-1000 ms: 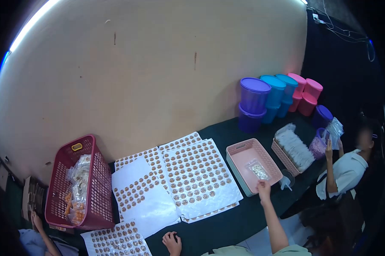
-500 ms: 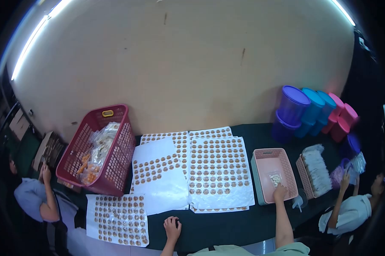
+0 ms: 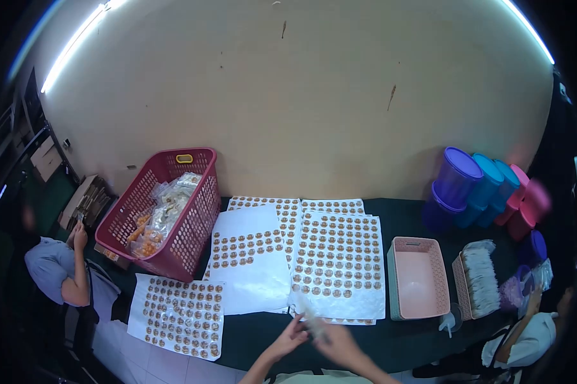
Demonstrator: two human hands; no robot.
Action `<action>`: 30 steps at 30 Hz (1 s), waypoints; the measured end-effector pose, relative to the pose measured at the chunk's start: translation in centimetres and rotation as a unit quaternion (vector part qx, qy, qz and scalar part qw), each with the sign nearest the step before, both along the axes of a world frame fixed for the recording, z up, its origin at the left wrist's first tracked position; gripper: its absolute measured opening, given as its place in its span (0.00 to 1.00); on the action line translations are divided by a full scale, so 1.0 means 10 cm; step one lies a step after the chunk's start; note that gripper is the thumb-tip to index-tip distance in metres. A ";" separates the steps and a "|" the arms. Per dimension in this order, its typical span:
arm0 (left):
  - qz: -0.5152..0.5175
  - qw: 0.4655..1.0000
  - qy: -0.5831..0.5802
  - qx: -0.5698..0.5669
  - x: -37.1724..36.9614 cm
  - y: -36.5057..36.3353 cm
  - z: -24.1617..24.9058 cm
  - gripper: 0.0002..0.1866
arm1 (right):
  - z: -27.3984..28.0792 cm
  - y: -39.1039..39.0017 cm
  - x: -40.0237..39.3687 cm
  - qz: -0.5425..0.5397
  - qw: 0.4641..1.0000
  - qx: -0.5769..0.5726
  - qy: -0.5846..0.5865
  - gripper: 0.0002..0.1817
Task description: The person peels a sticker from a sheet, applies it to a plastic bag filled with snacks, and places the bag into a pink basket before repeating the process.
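Observation:
A small clear packet with pale contents (image 3: pixel 311 322), smeared by motion, is up in front of me over the near edge of the sticker sheets. My right hand (image 3: pixel 341 345) is closed on it, blurred. At the packet's left side, my left hand (image 3: pixel 287 339) has its fingers drawn together against its edge. Behind both hands lies a white sheet of round brown stickers (image 3: pixel 336 256). Beside it is a partly used sticker sheet (image 3: pixel 253 281), with a large blank area. The pink basket (image 3: pixel 420 275), set in a grey-green one, shows a bare bottom.
At left stands a maroon laundry basket (image 3: pixel 202 217) of bagged goods, with another sticker sheet (image 3: pixel 180 313) before it. At right are a basket of clear packets (image 3: pixel 480 275) and stacked coloured tubs (image 3: pixel 461 169). Co-workers sit at left (image 3: pixel 55 269) and right (image 3: pixel 525 339).
My right hand has lifted the packet out of the pink basket and carried it left. My left hand has moved from the table to meet it. The camera view has shifted.

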State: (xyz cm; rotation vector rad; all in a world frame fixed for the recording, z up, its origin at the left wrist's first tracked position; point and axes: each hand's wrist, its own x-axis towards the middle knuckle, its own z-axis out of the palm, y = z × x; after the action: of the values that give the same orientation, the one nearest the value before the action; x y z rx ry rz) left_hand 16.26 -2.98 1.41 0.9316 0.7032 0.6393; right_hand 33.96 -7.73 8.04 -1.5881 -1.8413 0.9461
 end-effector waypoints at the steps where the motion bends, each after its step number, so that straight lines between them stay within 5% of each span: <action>1: 0.024 0.995 0.078 0.051 0.01 0.00 -0.21 0.30 | -0.22 -0.08 -0.23 0.081 0.991 0.087 -0.057 0.35; 5: 0.156 0.987 0.030 -0.023 -0.17 0.06 -0.12 0.18 | -0.27 -0.08 -0.45 0.079 0.986 0.106 -0.102 0.39; 7: 0.196 0.975 -0.032 -0.095 -0.28 0.03 0.13 0.19 | -0.29 0.05 -0.32 0.102 0.990 0.086 0.039 0.38; 10: 0.193 0.973 -0.072 -0.109 -0.45 -0.02 0.17 0.22 | -0.25 0.10 -0.32 0.032 0.997 -0.024 0.071 0.38; 12: 0.188 0.975 -0.071 -0.099 -0.45 -0.05 0.22 0.25 | -0.28 0.07 -0.36 0.031 0.992 -0.078 0.098 0.29; 14: 0.183 0.969 -0.100 -0.132 -0.41 -0.07 0.26 0.28 | -0.52 0.04 -0.40 0.081 0.878 -0.262 0.393 0.21; 15: 0.183 0.969 -0.102 -0.132 -0.40 -0.05 0.22 0.28 | -0.46 0.03 -0.42 0.071 0.865 -0.269 0.418 0.14; 22: 0.123 0.965 -0.106 -0.205 -0.33 0.03 -0.10 0.30 | -0.42 0.08 -0.39 0.014 0.863 -0.270 0.427 0.14; 24: 0.009 0.842 -0.433 -0.323 -0.29 0.03 -0.18 0.35 | -0.43 0.08 -0.37 -0.020 0.869 -0.269 0.416 0.14; 25: 0.014 0.805 -0.469 -0.363 -0.28 0.02 -0.31 0.38 | -0.48 0.09 -0.37 -0.023 0.869 -0.267 0.417 0.14; 28: 0.036 0.787 -0.469 -0.400 -0.23 -0.05 -0.37 0.37 | -0.58 0.12 -0.37 -0.042 0.918 -0.207 0.336 0.14; 30: 0.038 0.829 -0.429 -0.357 -0.27 -0.04 -0.59 0.34 | -0.56 0.14 -0.39 -0.025 0.942 -0.182 0.280 0.14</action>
State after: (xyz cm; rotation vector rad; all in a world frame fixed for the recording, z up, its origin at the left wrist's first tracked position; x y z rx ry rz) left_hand 13.52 -3.42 -4.48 -0.1270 0.1128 0.7058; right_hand 30.10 -6.34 2.40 -1.3529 -1.2733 1.5926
